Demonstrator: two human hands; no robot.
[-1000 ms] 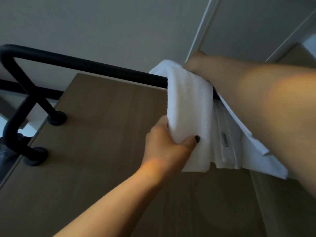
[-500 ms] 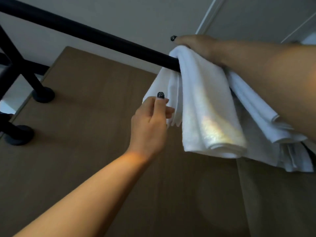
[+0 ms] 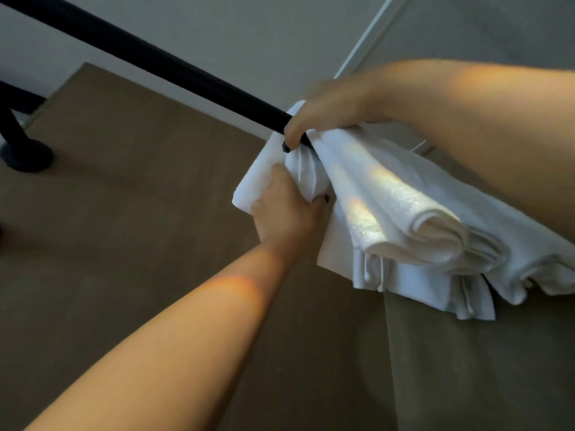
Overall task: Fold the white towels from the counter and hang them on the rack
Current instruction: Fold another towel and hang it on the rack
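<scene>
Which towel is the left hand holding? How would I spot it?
Find the black rack bar running across the brown wall panel. Follow it to where the white towels hang over it, under the right hand. The left hand pinches the outermost towel, a flat layer at the bunch's left edge, while the others hang in rolled folds.

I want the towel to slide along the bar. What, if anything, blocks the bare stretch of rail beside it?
Nothing visible. The black rail runs bare from the white towel out to the frame's left edge. The left hand grips cloth below the rail and the right hand holds the towel at the rail.
</scene>
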